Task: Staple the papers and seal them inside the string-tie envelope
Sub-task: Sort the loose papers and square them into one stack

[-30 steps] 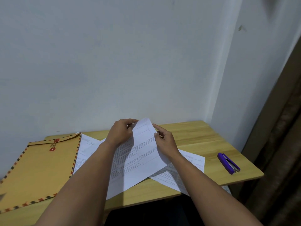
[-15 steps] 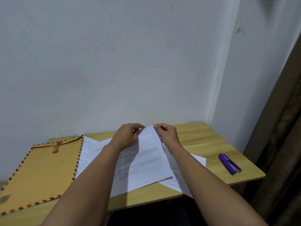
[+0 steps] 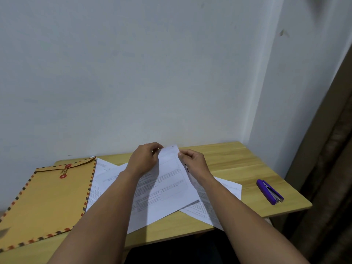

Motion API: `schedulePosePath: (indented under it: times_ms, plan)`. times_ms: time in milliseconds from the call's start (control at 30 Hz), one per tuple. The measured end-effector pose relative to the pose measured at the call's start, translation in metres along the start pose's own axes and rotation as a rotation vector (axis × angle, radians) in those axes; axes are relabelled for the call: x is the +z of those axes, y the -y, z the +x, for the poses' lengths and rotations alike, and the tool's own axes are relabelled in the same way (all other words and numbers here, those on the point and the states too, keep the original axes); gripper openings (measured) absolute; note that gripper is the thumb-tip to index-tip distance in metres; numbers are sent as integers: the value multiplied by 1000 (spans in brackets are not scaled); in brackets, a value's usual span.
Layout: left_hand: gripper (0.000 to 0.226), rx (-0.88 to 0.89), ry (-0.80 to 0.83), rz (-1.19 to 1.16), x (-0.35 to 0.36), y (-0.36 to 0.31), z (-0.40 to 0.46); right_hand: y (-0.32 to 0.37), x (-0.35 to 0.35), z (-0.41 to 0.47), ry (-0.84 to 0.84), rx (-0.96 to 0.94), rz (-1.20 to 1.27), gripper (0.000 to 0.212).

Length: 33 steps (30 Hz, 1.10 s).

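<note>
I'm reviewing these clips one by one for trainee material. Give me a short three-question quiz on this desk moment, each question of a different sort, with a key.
1. True or false: the purple stapler lies on the table, touched by neither hand.
2. Multiple choice: what do the left hand and right hand hold between them? A) the envelope B) the far end of a printed sheet C) the stapler
3. Fill in: the string-tie envelope lies to the ___ of the papers, flap shut.

Key: 1 true; 2 B; 3 left. Both hands pinch the sheet; loose papers still lie spread beneath it.
</note>
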<state>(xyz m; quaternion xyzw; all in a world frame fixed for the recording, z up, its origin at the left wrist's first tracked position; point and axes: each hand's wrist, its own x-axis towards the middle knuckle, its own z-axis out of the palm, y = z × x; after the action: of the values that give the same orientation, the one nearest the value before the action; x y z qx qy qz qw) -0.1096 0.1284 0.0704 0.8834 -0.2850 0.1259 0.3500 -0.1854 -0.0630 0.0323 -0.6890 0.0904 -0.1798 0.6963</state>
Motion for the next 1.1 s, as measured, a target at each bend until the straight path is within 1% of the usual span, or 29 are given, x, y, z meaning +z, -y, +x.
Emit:
schedulePosePath:
  times_ms: [67,167,267,400,533,667,733,833,933,1100]
  plan:
    - [22,-27,-53,5,-4,6,2,-6,-2,-4,63,1,-28,17]
    - [26,-61,-119,17,-10,13,5,-14,-1,-7,102,-38,-114,28]
    - [27,-83,-154,14,-16,17,6,-17,7,-11,135,-76,-177,39]
    - [27,-88,-173,37,-30,24,12,-15,20,-11,168,-111,-248,47]
    - [26,-71,-184,67,-60,22,22,-5,35,-5,204,-143,-228,48]
    - [28,-58,-118,191,-105,11,41,16,53,5,181,-159,-135,45]
    - [28,-56,-103,247,-128,6,51,25,62,7,180,-130,-89,44]
    - [27,-63,-79,241,-147,5,60,35,74,8,198,-74,-45,46]
    - [25,-64,-65,215,-142,15,54,33,81,5,234,-56,-38,45]
    - [20,-124,-23,142,-100,69,31,-5,79,12,261,35,-129,38]
